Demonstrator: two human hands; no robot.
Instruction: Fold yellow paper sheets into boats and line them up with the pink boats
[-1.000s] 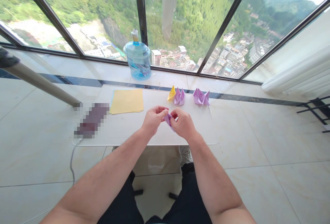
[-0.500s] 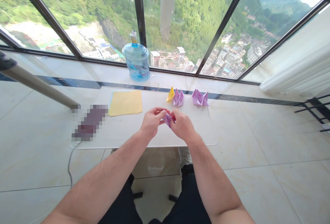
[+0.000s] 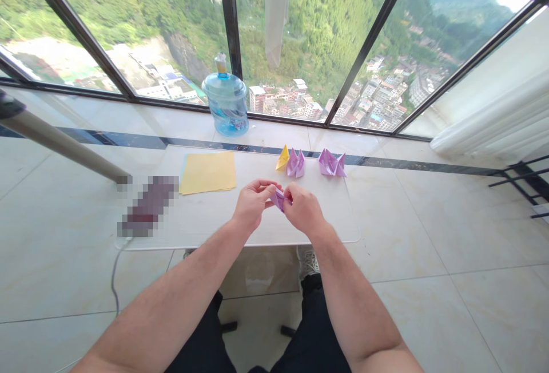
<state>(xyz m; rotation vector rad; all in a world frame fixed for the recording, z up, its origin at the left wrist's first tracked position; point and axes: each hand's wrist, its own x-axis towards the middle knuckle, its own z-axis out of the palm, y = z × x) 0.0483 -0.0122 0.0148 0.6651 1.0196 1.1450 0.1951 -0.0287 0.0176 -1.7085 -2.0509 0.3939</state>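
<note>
A small folded piece of purple paper (image 3: 278, 198) is pinched between both hands above the white table (image 3: 206, 221). My left hand (image 3: 253, 201) grips its left side with thumb and fingers. On its right side, my right hand (image 3: 301, 204) closes with curled fingers that hide part of the paper. Just beyond the hands stand a yellow folded paper shape (image 3: 282, 159) and a purple folded paper shape (image 3: 295, 163) beside it. Farther right are more purple folded paper pieces (image 3: 331, 163). A stack of flat yellow paper sheets (image 3: 208, 173) lies left of my hands.
A blurred-out dark object (image 3: 150, 207) with a grey cable (image 3: 114, 281) lies at the table's left end. Behind the table, a blue water jug (image 3: 225, 104) stands by the window. A pole (image 3: 64, 138) slants in from the left.
My right hand's fingers have shifted slightly on the purple paper, and a little more of it shows. The camera view has moved very slightly.
</note>
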